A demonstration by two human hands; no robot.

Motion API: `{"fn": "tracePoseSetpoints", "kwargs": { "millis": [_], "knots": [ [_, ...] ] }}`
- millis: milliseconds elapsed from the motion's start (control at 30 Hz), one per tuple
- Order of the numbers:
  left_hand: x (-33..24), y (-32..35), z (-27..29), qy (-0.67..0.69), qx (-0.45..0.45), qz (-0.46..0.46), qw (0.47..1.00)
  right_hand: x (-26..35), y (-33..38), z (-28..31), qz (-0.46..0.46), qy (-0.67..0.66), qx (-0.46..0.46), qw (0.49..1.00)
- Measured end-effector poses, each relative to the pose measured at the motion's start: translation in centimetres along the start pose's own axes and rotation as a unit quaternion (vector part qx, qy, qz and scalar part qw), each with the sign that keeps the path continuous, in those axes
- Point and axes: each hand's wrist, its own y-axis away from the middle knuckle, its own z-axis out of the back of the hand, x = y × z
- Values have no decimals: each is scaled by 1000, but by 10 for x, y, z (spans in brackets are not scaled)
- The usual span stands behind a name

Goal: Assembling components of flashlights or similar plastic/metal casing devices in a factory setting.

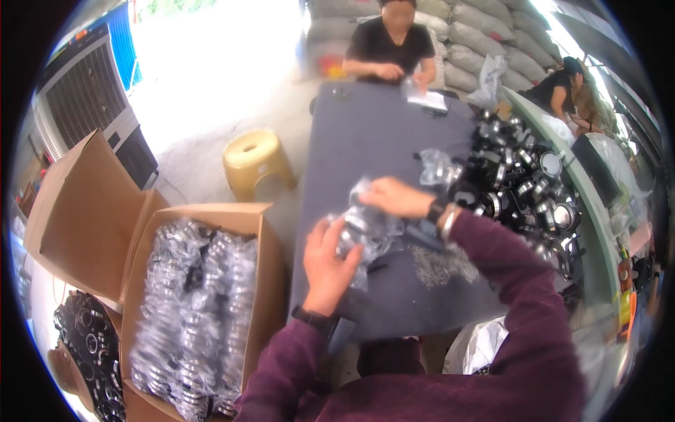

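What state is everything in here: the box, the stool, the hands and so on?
Clear bag: crumpled; contents blurred.
Left hand: thumb and fingers parted, at the bag.
Right hand: fingers bent, at the bag; grip blurred.
Cardboard box: open, filled with plastic-wrapped parts.
Black-and-silver parts: heaped loosely.
Yellow stool: upright, unoccupied.
Sacks: stacked.

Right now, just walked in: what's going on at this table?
Someone in a maroon top has both hands on a clear plastic-wrapped bundle over the gray table: left hand at its left side, right hand at its upper edge. Blur hides the exact grip. Loose black-and-silver parts are heaped to the right; an open cardboard box on the left holds rows of wrapped parts. Across the table, a person in black is handling something too blurred to identify.
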Motion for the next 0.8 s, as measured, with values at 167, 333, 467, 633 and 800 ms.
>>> {"fn": "tracePoseSetpoints", "kwargs": {
  "millis": [167,333,467,633,800],
  "knots": [
    [4,2,-5,-1,8,-12,1000,9,19,-40,-63,-124,45,989],
    [-3,2,-2,-3,7,1,1000,-10,11,4,19,81,-7,997],
    [-4,1,-1,0,8,8,1000,-55,7,69,21,541,-11,841],
    [0,2,-3,0,3,8,1000,-106,15,110,4,653,37,756],
    [-1,2,-2,-3,0,5,1000,-96,7,117,48,598,62,798]
  ]
}}
